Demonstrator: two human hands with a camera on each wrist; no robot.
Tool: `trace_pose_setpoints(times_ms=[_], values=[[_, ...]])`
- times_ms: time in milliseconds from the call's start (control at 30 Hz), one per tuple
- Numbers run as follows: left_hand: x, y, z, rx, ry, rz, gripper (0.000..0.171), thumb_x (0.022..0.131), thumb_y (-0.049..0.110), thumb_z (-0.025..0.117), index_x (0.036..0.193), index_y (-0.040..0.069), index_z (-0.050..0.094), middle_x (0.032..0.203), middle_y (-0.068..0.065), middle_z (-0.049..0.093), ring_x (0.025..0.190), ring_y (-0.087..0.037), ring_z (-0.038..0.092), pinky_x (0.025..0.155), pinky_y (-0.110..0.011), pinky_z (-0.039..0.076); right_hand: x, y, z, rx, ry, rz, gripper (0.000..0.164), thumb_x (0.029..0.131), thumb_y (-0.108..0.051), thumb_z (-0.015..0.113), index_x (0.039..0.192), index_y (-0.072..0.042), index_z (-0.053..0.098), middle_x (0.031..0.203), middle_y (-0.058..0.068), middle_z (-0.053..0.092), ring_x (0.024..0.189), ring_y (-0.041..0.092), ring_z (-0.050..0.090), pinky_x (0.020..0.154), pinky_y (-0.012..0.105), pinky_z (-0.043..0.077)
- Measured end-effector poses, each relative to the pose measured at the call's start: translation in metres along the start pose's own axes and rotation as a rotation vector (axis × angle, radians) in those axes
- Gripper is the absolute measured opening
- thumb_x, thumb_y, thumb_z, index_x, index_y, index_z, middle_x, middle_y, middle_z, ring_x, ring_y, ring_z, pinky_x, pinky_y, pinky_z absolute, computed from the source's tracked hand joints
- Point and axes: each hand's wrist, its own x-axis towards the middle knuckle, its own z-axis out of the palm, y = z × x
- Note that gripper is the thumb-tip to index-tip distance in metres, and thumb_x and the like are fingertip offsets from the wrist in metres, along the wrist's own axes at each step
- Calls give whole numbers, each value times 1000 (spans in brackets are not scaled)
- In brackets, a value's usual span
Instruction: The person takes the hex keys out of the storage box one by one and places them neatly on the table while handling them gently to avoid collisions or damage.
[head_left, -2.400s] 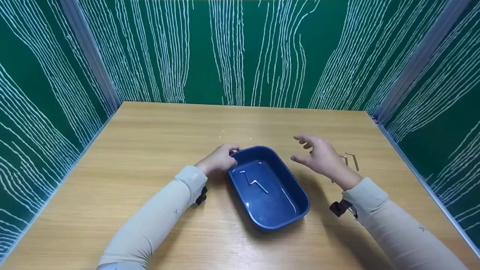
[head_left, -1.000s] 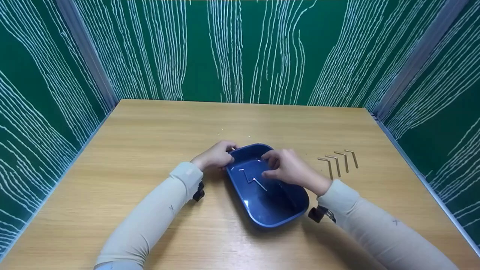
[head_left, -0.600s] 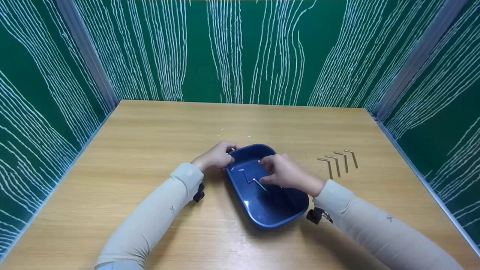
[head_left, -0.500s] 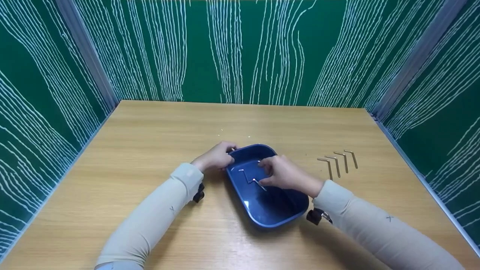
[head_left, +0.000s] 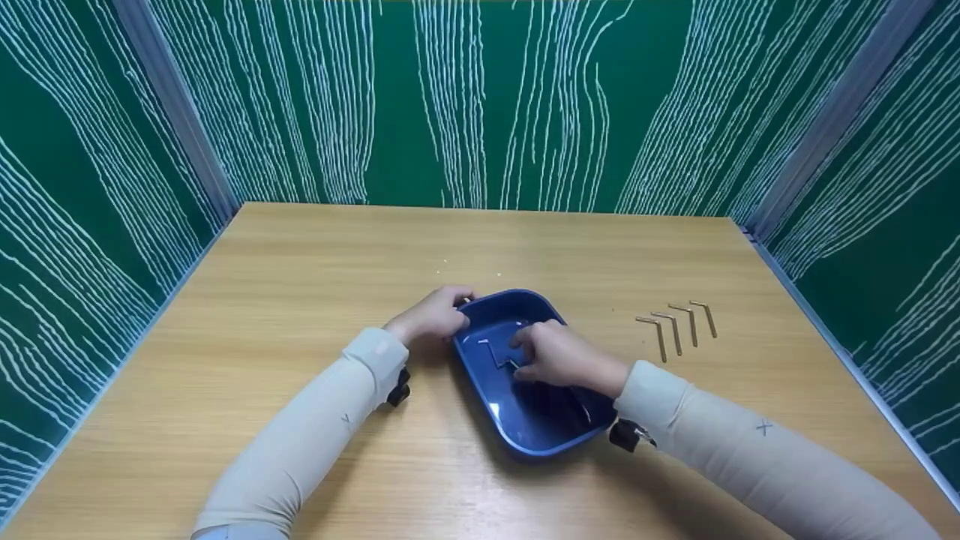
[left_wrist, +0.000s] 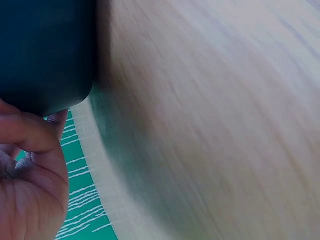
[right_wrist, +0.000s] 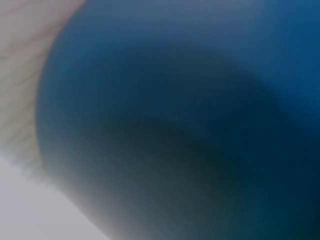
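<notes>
A deep blue plastic bin [head_left: 502, 435] stands at an angle on the table. My left hand [head_left: 439, 311] grips its far left corner; in the left wrist view that hand [left_wrist: 32, 165] curls against the bin's dark outer wall [left_wrist: 45, 50]. Two L-shaped hex keys lie on the bin floor: one hex key [head_left: 492, 352] shows on the left, while the second hex key [head_left: 513, 364] is mostly covered by my right hand [head_left: 559, 356]. That hand reaches down into the bin, its thumb and fingers bent and apart. Blur in the right wrist view leaves only the bin's blue wall [right_wrist: 150, 85].
Several brassy hex keys [head_left: 676, 334] lie in a slanted row on the wooden table [head_left: 337, 255], right of the bin. Tiny pale specks [head_left: 499, 274] dot the wood beyond it. Green, white-streaked walls [head_left: 397, 105] enclose the back and sides.
My right hand has come from above the table on the right, over the rim, and lower into the bin, now covering most of one hex key. The left hand stays on the corner.
</notes>
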Motion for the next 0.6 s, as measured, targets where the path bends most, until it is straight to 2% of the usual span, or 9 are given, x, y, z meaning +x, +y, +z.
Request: trace_pose_setpoints(times_ms=[100,367,600], values=[[1,0,0,3,-2,6,42,90,-9,51,128,-1,66,102,-11,64,57,-11,51,50,-21,43,1,0,2,-3,-15,7,35,87,-11,88,117,6,77,67,-1,62,62,7,56,59,24,46],[-1,2,-2,11,-3,6,39,92,-7,52,127,0,67,106,-12,64,61,-12,52,52,-22,44,5,1,9,17,-73,24,35,91,-10,85,121,4,76,72,-2,58,64,8,54,59,23,43],[-2,1,-1,10,-6,12,40,92,-8,51,128,0,66,108,-15,65,57,-11,51,50,-21,43,6,3,14,-9,-74,-80,29,88,-4,84,115,2,78,78,4,66,69,8,54,62,24,45]])
